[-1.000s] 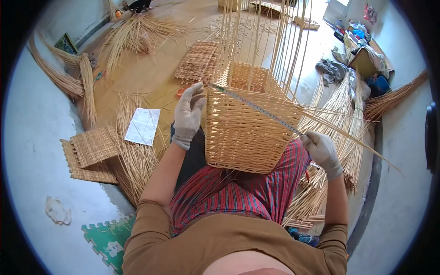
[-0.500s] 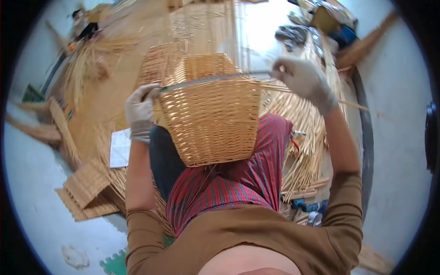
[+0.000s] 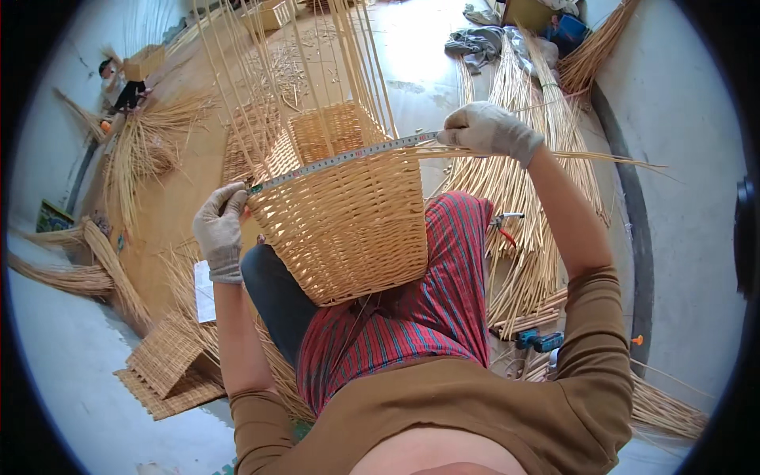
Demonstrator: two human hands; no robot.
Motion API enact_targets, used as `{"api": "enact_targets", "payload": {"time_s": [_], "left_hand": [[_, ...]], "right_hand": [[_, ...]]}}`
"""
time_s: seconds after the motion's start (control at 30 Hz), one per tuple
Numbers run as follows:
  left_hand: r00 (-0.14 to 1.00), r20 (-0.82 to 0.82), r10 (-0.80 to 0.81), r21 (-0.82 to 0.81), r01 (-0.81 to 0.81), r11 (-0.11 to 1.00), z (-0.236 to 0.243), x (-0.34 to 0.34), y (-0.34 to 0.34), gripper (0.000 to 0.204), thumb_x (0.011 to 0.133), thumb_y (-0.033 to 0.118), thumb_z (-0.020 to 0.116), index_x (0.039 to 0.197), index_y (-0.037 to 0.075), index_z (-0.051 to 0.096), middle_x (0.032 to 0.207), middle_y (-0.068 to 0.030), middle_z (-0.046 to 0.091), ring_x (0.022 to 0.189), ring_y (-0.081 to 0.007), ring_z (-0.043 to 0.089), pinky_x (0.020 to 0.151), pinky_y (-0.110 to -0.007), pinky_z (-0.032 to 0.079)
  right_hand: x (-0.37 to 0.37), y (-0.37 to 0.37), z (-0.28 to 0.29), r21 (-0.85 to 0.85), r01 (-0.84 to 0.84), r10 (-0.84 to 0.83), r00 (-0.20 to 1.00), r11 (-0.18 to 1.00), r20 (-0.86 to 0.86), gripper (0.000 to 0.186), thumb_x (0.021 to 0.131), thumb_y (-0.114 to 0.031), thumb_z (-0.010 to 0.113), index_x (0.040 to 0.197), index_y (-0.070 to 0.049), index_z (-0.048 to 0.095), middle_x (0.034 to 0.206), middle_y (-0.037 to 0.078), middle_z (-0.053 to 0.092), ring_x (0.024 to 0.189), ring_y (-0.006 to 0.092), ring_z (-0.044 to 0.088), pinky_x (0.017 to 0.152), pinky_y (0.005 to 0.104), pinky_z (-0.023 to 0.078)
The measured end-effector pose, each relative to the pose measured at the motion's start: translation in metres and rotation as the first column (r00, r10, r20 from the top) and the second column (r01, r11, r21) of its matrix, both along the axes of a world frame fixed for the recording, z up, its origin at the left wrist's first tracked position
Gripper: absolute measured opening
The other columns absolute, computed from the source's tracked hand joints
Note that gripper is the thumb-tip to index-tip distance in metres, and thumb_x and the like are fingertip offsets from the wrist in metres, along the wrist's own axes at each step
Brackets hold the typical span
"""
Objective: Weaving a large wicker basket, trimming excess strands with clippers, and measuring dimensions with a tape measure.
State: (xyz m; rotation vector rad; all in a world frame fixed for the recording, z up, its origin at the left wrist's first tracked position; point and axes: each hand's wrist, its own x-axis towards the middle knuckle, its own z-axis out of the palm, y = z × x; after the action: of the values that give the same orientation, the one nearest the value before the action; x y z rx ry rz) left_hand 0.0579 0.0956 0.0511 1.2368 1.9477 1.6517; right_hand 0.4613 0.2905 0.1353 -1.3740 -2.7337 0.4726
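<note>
Floor [image 3: 176,214] backs cropped basket stakes [image 3: 348,43]; left fingers [image 3: 229,194] and right fingers [image 3: 457,120] grip a tape [image 3: 340,158], right end hidden.

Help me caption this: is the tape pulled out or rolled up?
Pulled out: the tape runs straight along the basket's near upper edge, from the left hand to the right hand.

Left hand [image 3: 219,231] and right hand [image 3: 492,131], both in pale gloves, have a tape measure [image 3: 340,158] stretched along a wicker basket [image 3: 348,229]'s near rim. Basket's over striped red cloth [image 3: 396,340], red-handled pliers [image 3: 499,220] off right.
</note>
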Motion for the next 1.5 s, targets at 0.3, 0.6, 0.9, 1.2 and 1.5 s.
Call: {"api": "enact_targets", "payload": {"time_s": [0.3,0.6,0.9,1.2,1.5], "left_hand": [[0.995,-0.073,0.063,0.108,-0.055,0.993,-0.008,0.021,0.006,0.024,0.093,0.004,0.069,0.116,0.000,0.069,0.102,-0.0062,0.070,0.089,-0.0120,0.064,0.078,-0.024,0.054],[0.519,-0.854,-0.027,0.183,0.350,0.919,0.042,0.174,0.043,0.045,0.092,0.025,0.068,0.131,0.006,0.058,0.118,-0.0144,0.063,0.111,-0.0326,0.062,0.106,-0.044,0.041],[0.655,-0.679,-0.331,-0.164,0.304,0.939,0.027,0.194,0.072,0.052,0.073,0.042,0.082,0.108,0.006,0.066,0.092,-0.0087,0.069,0.089,-0.0262,0.067,0.097,-0.042,0.046],[0.906,-0.361,-0.221,0.035,0.250,0.968,0.064,0.081,0.020,0.038,0.081,0.022,0.078,0.108,0.002,0.061,0.085,-0.0088,0.061,0.074,-0.0150,0.056,0.072,-0.030,0.050],[0.937,-0.301,-0.175,0.132,0.223,0.966,-0.047,-0.025,0.048,0.041,0.084,0.029,0.077,0.108,0.006,0.054,0.092,-0.0092,0.060,0.082,-0.0203,0.058,0.076,-0.035,0.050]], "right_hand": [[0.014,-0.009,-0.002,0.299,-0.048,0.116,0.970,0.953,-0.213,0.032,0.092,-0.034,0.065,0.097,-0.004,0.074,0.084,0.015,0.071,0.081,0.0297,0.070,0.077,0.0370,0.054],[0.022,-0.160,-0.092,-0.249,-0.261,0.235,0.963,0.933,-0.129,0.036,0.091,-0.045,0.062,0.111,-0.016,0.069,0.092,0.014,0.072,0.085,0.0316,0.071,0.074,0.0429,0.056],[-0.004,-0.213,-0.158,-0.207,-0.016,-0.120,0.771,0.978,-0.626,0.041,0.087,-0.027,0.072,0.124,-0.014,0.062,0.098,0.015,0.068,0.088,0.0335,0.067,0.081,0.0411,0.055],[-0.063,-0.224,-0.162,0.144,0.156,-0.057,0.848,0.977,-0.527,0.101,0.067,-0.046,0.087,0.149,-0.008,0.041,0.144,0.025,0.046,0.129,0.0426,0.046,0.109,0.0467,0.038],[-0.127,-0.236,-0.168,0.177,-0.001,0.074,0.910,0.984,-0.407,0.092,0.070,-0.046,0.083,0.146,-0.010,0.045,0.128,0.021,0.054,0.116,0.0402,0.054,0.100,0.0462,0.044]]}}
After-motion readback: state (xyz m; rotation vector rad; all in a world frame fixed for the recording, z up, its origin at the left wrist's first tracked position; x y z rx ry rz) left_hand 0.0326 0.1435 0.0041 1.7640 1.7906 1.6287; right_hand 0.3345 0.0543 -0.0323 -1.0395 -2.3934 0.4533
